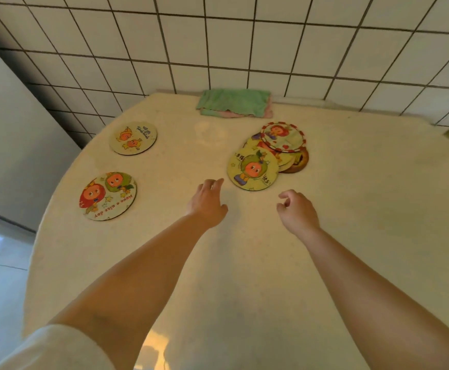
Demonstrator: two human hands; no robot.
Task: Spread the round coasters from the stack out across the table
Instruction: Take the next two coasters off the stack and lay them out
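Observation:
A loose pile of round cartoon coasters [295, 158] lies right of centre on the cream table [244, 263]. A red-rimmed coaster [283, 137] tops it, and a yellow-green one [252, 168] has slid off toward me. Two single coasters lie flat on the left: one far [133, 138], one nearer with "Have a nice day" [108, 196]. My left hand [208, 202] hovers empty just left of the yellow-green coaster, fingers extended. My right hand [298, 210] hangs below the pile, fingers loosely curled, holding nothing.
A folded green and pink cloth [234, 102] lies at the table's back edge against the white tiled wall [244, 49]. The table's rounded left edge [47, 209] drops off to the floor beside a grey cabinet side [9, 142].

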